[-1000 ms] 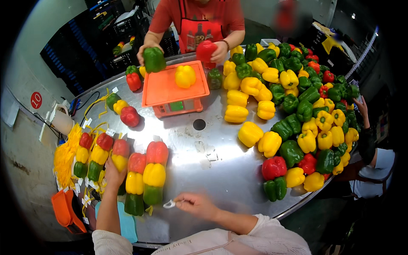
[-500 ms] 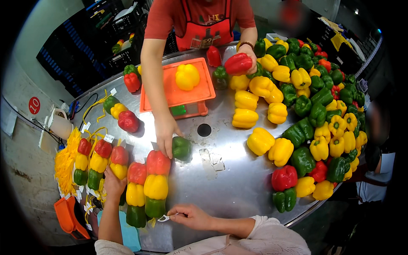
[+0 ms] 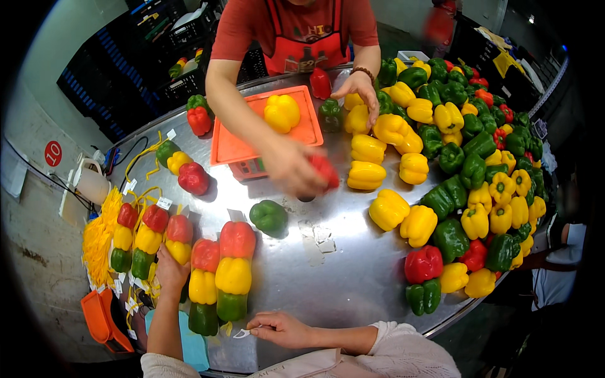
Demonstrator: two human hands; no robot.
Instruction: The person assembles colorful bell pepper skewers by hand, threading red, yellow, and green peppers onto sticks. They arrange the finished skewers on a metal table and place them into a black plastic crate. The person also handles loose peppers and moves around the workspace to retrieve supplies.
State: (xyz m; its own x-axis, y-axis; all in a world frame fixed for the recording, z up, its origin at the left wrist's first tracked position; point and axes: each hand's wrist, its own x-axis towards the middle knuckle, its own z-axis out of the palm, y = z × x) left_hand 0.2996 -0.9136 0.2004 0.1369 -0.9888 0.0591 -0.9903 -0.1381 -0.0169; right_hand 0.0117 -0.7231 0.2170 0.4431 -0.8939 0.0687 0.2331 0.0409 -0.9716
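My left hand (image 3: pixel 171 272) is wrapped round the lower part of a bagged pepper pack (image 3: pixel 179 234), red above yellow, at the table's left; its lower end is hidden. In my right hand (image 3: pixel 280 329), thumb and fingers pinch a small white looped plastic piece (image 3: pixel 242 334) near the front edge. Between my hands lie two more packs, a shorter pepper pack (image 3: pixel 203 286) and a longer pepper pack (image 3: pixel 234 272), each red, yellow and green in clear wrap. A loose green pepper (image 3: pixel 268 217) rests just beyond them.
Across the table, a person in a red apron (image 3: pixel 305 53) moves a blurred red pepper (image 3: pixel 324 171) before an orange scale (image 3: pixel 265 135) bearing a yellow pepper. Loose peppers (image 3: pixel 454 189) heap on the right. Yellow ties (image 3: pixel 101 236) and finished packs (image 3: pixel 146 236) lie left.
The person across has passed the red pepper to the other hand, which has left the green pepper and moved toward the scale's front. My hands have stayed nearly still.
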